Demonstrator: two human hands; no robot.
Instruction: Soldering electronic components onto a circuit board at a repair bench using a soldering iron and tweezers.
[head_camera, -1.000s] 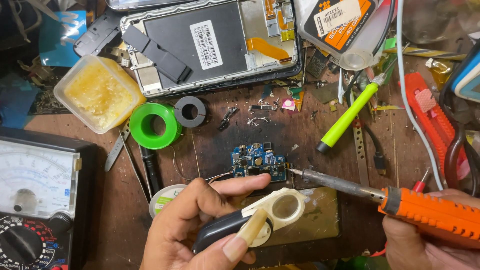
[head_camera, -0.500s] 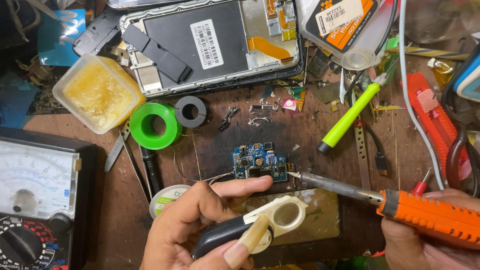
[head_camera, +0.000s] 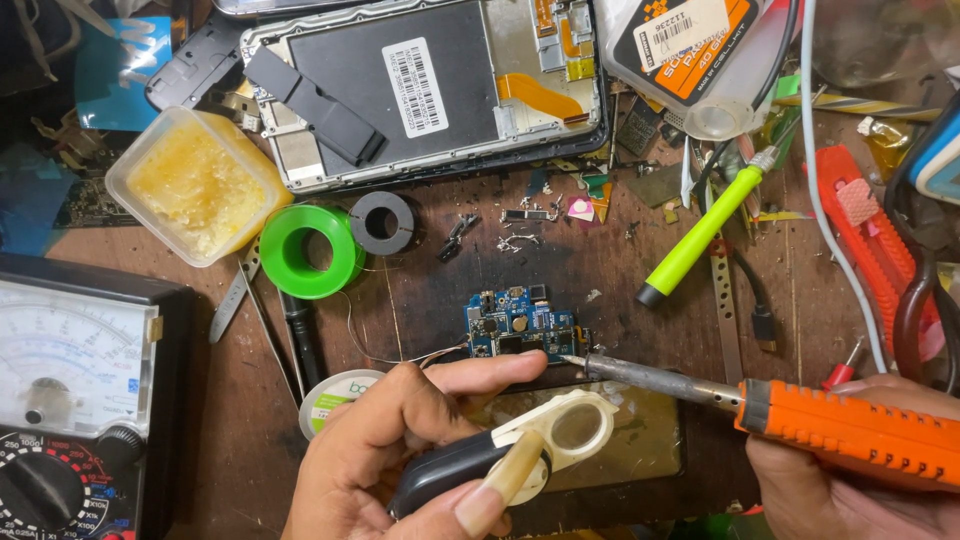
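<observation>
Two hands: one soldering iron (head_camera: 700, 392), one loupe (head_camera: 520, 455).

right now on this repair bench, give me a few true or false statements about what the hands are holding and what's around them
1. The right hand holds an orange-handled soldering iron. True.
2. The iron's tip is at the edge of the small blue circuit board. True.
3. The left hand is empty. False: it holds a folding magnifier with a cream frame and dark case.
4. The green spool sits on top of the opened phone. False: it lies on the bench below the phone, beside a dark ring.
5. An analog multimeter stands at the left edge. True.
</observation>
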